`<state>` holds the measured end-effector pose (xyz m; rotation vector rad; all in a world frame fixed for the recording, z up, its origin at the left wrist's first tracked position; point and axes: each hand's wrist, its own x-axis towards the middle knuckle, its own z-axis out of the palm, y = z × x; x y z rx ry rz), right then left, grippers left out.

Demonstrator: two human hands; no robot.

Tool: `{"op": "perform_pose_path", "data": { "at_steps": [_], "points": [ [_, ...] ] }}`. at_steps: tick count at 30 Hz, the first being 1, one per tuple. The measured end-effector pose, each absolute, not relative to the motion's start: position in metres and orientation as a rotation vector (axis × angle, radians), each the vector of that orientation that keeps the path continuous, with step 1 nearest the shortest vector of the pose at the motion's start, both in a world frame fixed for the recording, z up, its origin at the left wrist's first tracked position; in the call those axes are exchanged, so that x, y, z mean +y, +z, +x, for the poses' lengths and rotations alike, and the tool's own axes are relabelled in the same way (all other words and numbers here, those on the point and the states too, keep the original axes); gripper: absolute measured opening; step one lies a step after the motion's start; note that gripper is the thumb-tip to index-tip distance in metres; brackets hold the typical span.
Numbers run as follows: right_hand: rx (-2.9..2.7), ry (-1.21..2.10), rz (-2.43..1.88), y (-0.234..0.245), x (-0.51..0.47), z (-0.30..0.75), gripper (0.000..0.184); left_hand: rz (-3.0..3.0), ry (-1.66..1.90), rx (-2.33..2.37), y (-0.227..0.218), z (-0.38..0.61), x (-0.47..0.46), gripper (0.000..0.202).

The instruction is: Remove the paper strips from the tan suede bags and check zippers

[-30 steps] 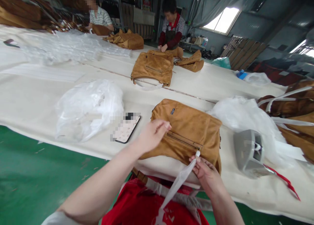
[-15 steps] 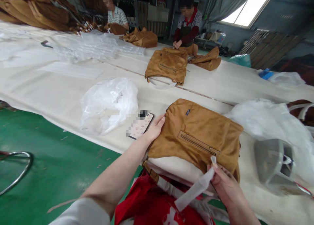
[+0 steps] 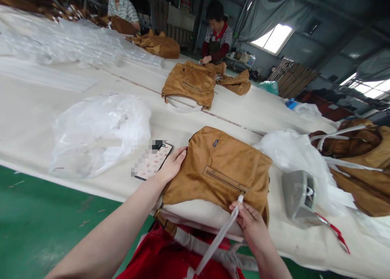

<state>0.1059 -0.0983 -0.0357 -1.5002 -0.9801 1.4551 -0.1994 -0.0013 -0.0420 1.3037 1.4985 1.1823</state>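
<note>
A tan suede-look handbag (image 3: 222, 157) lies flat before me, with a small dark label and a zipped pocket on its face. My left hand (image 3: 173, 163) is closed on its left edge, some fingers hidden. With fingertips pinched, my right hand (image 3: 248, 218) grips a white wrapping strip (image 3: 219, 236) right at the pocket's zipper pull. The strip's long loose end hangs down toward my lap. The bag's strap (image 3: 195, 242), wrapped in white, droops over the table edge against my red apron (image 3: 146, 254).
Left of the bag are a phone (image 3: 155, 161) and a crumpled clear plastic bag (image 3: 103, 128). A grey tape dispenser (image 3: 298, 197) and another tan bag (image 3: 362, 177) stand right. Beyond lies a second handbag (image 3: 189, 84). Two people work across the table (image 3: 243, 112).
My view has swung to the right, so the bags and phone appear further left. The strip's loose end now hangs straighter and narrower. Both hands keep their places on the bag and strip.
</note>
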Motion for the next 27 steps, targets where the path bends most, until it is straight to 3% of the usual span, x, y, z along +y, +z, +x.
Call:
{"op": "perform_pose_path", "data": {
  "at_steps": [3, 9, 11, 19, 23, 27],
  "points": [
    [-1.311, 1.357, -1.591, -0.021, -0.093, 0.120, 0.042, 1.303, 1.177, 1.521, -0.042, -0.200, -0.001, 0.055],
    [-1.435, 0.497, -2.008, 0.010, -0.065, 0.191, 0.037, 1.338, 1.169, 1.523, -0.046, -0.203, 0.001, 0.057],
    [-1.376, 0.409, -2.084, 0.008, -0.054, 0.204, 0.039, 1.354, 1.177, 1.512, -0.049, -0.203, 0.003, 0.058],
    [-0.823, 1.631, -1.606, -0.001, -0.041, 0.170, 0.041, 1.413, 1.182, 1.510, -0.044, -0.202, 0.003, 0.057],
    [-0.757, 1.896, -1.481, 0.034, -0.050, 0.156, 0.041, 1.353, 1.180, 1.593, -0.040, -0.206, 0.002, 0.055],
    [-0.822, 1.885, -1.390, 0.079, -0.066, 0.142, 0.042, 1.333, 1.118, 1.685, -0.043, -0.211, 0.008, 0.040]
  ]
}}
